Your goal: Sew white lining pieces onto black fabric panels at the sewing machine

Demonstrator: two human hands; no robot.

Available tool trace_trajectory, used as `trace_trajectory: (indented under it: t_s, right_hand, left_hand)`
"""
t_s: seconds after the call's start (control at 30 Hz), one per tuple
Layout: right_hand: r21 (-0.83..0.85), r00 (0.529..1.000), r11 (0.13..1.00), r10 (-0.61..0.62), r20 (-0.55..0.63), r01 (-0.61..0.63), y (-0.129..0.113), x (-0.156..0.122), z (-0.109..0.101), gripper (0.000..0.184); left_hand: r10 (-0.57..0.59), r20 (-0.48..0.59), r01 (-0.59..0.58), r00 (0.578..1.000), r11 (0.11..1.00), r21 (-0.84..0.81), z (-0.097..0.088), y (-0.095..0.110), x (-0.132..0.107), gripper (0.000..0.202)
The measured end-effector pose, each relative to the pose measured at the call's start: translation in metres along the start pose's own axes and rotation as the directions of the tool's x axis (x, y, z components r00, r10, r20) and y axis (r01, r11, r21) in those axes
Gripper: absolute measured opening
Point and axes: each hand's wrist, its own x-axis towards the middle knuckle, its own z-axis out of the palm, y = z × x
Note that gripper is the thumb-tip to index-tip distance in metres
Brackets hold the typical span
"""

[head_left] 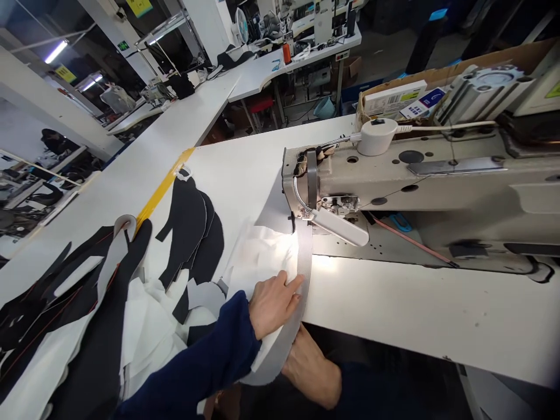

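Observation:
A white fabric panel [262, 251] with a grey mesh strip [305, 256] along its curved right edge lies under the head of a sewing machine [301, 186]. A lamp lights it near the needle area. My left hand [273, 303] rests on top of the panel, with its fingers stretched toward the grey strip and touching it. Below it, my right hand [311, 367] is at the strip's lower edge, its fingers hidden beneath the fabric. The front end of the strip hangs over the table edge near my lap.
Dark cut pieces [188, 221], crumpled white cloth [151, 321] and long black pieces with red stitching [100, 326] lie to the left. Yellow tape [161, 189] crosses the table [245, 163]. A cardboard box [363, 105] stands behind the machine; more sewing stations fill the background.

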Motion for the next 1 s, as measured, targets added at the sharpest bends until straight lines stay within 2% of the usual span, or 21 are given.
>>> trace_trajectory:
  t_s: [0.1,0.23,0.3,0.43,0.57,0.77,1.0]
  right_hand:
    - [-0.040,0.995,0.996,-0.082,0.051,0.084,0.001,-0.003,-0.018,0.022]
    - [-0.088,0.984,0.989,-0.107,0.140,0.120,0.002,-0.005,-0.034,0.026]
    - [-0.092,0.988,0.991,-0.088,0.128,0.100,0.002,-0.006,-0.032,0.028]
    - [-0.087,0.996,0.994,-0.054,0.067,0.060,0.004,-0.011,-0.015,0.035]
    - [-0.096,0.994,0.990,-0.097,0.043,0.100,0.006,-0.017,-0.004,0.042]
    - [-0.081,0.986,0.987,-0.126,0.112,0.135,0.009,-0.011,-0.018,0.032]
    - [-0.088,0.988,0.993,-0.059,0.140,0.072,0.013,0.007,-0.030,0.041]
  left_hand:
    - [0.039,0.016,-0.039,0.999,0.999,0.010,0.011,-0.002,0.012,0.044]
    - [0.053,-0.013,-0.053,0.999,0.999,-0.001,0.020,-0.007,0.026,0.045]
    - [0.052,-0.040,-0.052,0.998,0.999,-0.008,0.021,-0.009,0.030,0.045]
    - [0.048,-0.094,-0.050,0.994,0.998,-0.022,0.021,-0.011,0.039,0.044]
    - [0.029,-0.143,-0.036,0.989,0.998,-0.046,0.021,-0.012,0.052,0.042]
    - [0.032,-0.233,-0.060,0.972,0.992,-0.114,0.021,-0.015,0.070,0.037]
    - [0.006,-0.277,-0.069,0.961,0.973,-0.219,0.019,-0.022,0.090,0.033]
